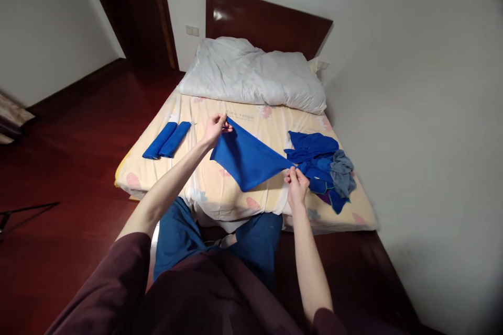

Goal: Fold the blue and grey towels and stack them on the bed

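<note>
A blue cloth (251, 157) is stretched between my two hands above the bed. My left hand (217, 128) pinches its upper left corner, fingers closed. On its right corner my right hand (297, 183) is closed in a pinch, lower and nearer to me. The cloth's lower edge hangs to a point over the sheet. Two folded blue cloths (166, 140) lie side by side on the bed, left of my left hand. Just beyond my right hand is a crumpled pile of blue cloths (314, 149), with a grey-blue cloth (342, 172) on its right side.
The bed (214, 204) has a pale yellow patterned sheet. A bunched white quilt (251, 73) lies at its far end, before a dark wooden headboard (263, 18). A wall (424, 115) stands along the right. Dark red floor (78, 167) runs along the left, with a thin black leg (31, 208) there.
</note>
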`<state>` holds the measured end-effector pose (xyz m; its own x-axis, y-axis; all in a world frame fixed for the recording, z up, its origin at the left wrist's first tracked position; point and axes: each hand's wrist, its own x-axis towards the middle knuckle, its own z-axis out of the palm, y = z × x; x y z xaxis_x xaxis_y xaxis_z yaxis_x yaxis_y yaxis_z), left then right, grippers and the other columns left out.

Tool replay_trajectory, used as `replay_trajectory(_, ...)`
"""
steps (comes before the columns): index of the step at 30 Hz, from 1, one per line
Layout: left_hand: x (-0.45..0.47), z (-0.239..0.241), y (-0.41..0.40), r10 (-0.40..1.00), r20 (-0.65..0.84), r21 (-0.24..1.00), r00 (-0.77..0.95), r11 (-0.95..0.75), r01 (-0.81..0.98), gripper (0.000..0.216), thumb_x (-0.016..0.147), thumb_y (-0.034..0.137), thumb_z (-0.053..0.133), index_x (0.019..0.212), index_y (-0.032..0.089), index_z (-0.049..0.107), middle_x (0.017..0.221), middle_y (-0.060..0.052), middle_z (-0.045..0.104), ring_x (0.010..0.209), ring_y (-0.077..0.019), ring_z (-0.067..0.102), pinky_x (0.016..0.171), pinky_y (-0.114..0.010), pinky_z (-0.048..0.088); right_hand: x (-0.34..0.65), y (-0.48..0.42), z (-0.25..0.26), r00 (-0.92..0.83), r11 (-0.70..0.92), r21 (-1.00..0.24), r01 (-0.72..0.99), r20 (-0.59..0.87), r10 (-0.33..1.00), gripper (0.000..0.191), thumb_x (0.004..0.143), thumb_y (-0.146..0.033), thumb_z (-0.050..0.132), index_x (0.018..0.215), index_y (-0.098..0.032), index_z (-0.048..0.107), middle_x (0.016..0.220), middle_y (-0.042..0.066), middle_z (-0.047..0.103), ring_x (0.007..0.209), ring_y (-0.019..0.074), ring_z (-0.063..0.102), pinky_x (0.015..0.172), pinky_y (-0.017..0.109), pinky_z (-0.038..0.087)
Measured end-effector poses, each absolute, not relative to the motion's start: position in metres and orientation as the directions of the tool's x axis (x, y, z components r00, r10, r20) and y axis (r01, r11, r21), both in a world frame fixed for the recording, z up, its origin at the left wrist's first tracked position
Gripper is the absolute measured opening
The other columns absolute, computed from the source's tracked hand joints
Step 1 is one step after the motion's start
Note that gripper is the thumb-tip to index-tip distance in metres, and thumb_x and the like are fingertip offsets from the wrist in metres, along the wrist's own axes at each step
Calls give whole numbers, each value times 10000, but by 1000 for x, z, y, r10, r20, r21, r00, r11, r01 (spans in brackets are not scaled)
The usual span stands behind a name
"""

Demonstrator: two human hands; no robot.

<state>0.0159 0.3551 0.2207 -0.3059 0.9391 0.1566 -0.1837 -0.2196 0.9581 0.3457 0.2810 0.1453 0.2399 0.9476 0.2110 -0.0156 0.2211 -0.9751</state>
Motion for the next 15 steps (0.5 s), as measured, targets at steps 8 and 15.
replay_trajectory(8, -28, 256, 327, 881, 214, 951, -422, -287, -117, 404, 882, 548, 700, 833, 152, 641, 683, -2, 580, 641, -107, 591, 627, -226, 541, 316, 332, 224, 256, 384, -923, 27, 378, 890, 537, 736, -694, 740, 751, -166, 642, 565, -48, 540, 460, 62, 449, 424, 191, 341)
replay_trajectory(15, -64, 258, 306, 850, 286, 958, -442, -268, 103, 376, 860, 532, 705, 867, 156, 689, 820, -34, 649, 719, -131, 564, 581, -217, 423, 291, 348, 253, 246, 363, -930, -54, 340, 908, 511, 728, -629, 790, 818, -141, 668, 582, -5, 635, 507, 116, 641, 411, 177, 384)
